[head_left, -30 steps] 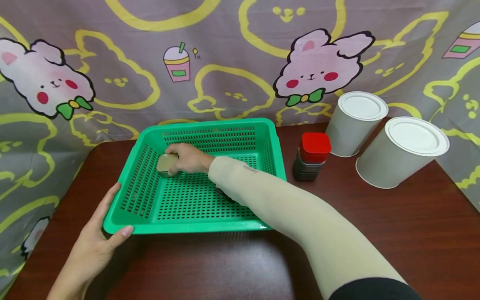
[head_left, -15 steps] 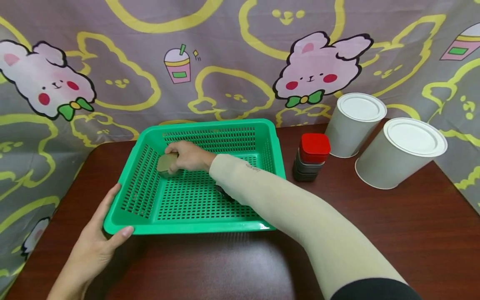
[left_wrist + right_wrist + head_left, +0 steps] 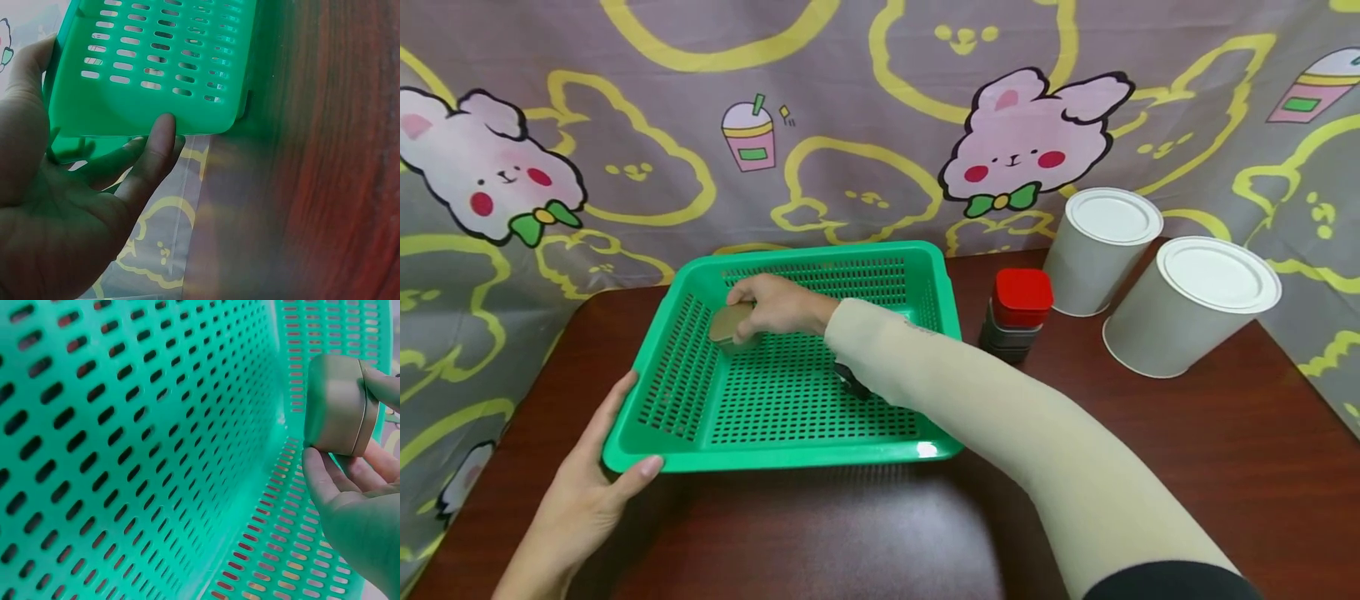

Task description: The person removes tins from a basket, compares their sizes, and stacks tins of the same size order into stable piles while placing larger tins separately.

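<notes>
A green perforated plastic basket [image 3: 775,457] stands on the table. My left hand [image 3: 583,483] holds its near left corner, thumb at the front rim and fingers along the left side; in the left wrist view, fingertips touch its slotted wall [image 3: 147,103]. Inside the basket, toward the left, my right hand [image 3: 782,304] grips a small gold-coloured lidded tin [image 3: 727,327]. The right wrist view shows this tin [image 3: 337,403] between the thumb on the lid side and the fingers beneath. Whether its base touches the basket floor, I cannot tell.
To the basket's right stands a stack of small tins, a red one [image 3: 1024,293] on top and dark grey ones [image 3: 1009,340] below. Two large white-lidded cans [image 3: 1101,250] stand farther right. A patterned cloth [image 3: 850,100] hangs behind the table [image 3: 820,533].
My right hand has risen slightly in the view with the tin in its grip. The whole scene has shifted a little left. My left hand keeps its place on the basket.
</notes>
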`<control>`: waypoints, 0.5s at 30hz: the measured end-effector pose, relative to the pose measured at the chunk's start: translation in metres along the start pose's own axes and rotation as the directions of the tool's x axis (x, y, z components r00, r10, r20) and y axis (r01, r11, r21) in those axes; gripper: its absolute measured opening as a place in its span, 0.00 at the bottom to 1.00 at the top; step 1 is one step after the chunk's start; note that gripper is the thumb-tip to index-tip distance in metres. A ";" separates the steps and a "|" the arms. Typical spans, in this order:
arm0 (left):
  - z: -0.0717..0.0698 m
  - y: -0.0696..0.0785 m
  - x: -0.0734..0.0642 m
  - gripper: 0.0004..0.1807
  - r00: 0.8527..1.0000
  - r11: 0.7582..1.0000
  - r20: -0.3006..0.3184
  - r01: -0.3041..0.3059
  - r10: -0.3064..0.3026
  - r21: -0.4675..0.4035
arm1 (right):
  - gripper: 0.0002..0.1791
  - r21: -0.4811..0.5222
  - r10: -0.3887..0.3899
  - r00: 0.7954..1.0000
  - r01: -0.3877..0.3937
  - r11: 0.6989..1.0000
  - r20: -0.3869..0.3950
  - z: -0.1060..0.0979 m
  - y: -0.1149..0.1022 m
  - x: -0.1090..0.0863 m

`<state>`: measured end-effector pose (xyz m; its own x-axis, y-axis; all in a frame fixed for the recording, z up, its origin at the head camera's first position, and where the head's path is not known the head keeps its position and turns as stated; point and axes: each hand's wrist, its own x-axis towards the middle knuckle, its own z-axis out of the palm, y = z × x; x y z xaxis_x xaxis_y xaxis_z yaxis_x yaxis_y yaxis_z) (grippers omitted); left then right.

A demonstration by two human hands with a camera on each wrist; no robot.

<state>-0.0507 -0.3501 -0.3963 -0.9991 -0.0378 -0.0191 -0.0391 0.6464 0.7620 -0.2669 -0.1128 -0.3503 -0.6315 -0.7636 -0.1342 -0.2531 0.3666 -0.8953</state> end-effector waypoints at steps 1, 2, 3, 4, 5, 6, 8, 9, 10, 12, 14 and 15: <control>0.000 0.000 0.000 0.55 1.000 1.000 -0.001 0.003 -0.003 0.007 | 0.29 0.010 0.000 1.000 0.000 1.000 0.003 0.000 -0.001 -0.002; 0.000 0.000 0.000 0.55 1.000 1.000 -0.002 0.005 -0.005 0.012 | 0.29 0.018 0.002 1.000 -0.002 1.000 0.007 0.000 -0.002 -0.003; 0.000 0.000 0.000 0.55 1.000 1.000 -0.004 0.005 -0.004 0.021 | 0.28 0.026 0.001 1.000 -0.002 1.000 0.010 0.000 -0.003 -0.005; 0.000 0.000 0.000 0.55 1.000 1.000 -0.006 0.003 -0.003 0.027 | 0.28 0.035 0.000 1.000 -0.001 0.999 0.014 -0.001 -0.004 -0.008; 0.000 0.000 0.000 0.55 1.000 0.999 -0.007 0.000 0.000 0.032 | 0.29 0.039 -0.001 1.000 0.001 0.999 0.020 -0.001 -0.006 -0.010; 0.000 -0.001 0.000 0.55 1.000 0.999 -0.010 -0.001 0.002 0.041 | 0.29 0.040 -0.004 1.000 0.003 0.999 0.023 -0.001 -0.007 -0.013; 0.000 -0.001 0.000 0.55 1.000 0.999 -0.010 -0.003 0.004 0.051 | 0.29 0.042 -0.013 0.999 0.012 0.999 0.030 -0.003 -0.011 -0.018; 0.000 -0.001 0.000 0.55 1.000 0.998 -0.013 -0.005 0.006 0.060 | 0.29 0.045 -0.023 0.999 0.022 0.999 0.035 -0.004 -0.013 -0.021; -0.001 -0.001 0.000 0.55 1.000 0.998 -0.011 0.000 0.001 0.063 | 0.30 0.048 -0.032 0.999 0.030 0.998 0.037 -0.005 -0.015 -0.025; -0.001 -0.001 0.000 0.54 1.000 0.998 -0.009 0.002 -0.002 0.068 | 0.30 0.053 -0.048 0.998 0.046 0.998 0.035 -0.009 -0.020 -0.031; -0.001 -0.002 0.000 0.54 1.000 0.998 -0.006 -0.005 0.005 0.066 | 0.30 0.061 -0.059 0.998 0.057 0.996 0.026 -0.015 -0.024 -0.038; -0.001 -0.003 0.000 0.54 1.000 0.998 -0.003 -0.006 0.006 0.057 | 0.30 0.069 -0.059 0.998 0.058 0.996 0.018 -0.018 -0.026 -0.042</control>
<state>-0.0507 -0.3526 -0.3976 -0.9993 -0.0360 -0.0123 -0.0337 0.6888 0.7242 -0.2468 -0.0809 -0.3136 -0.6023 -0.7934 -0.0888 -0.2382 0.2847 -0.9286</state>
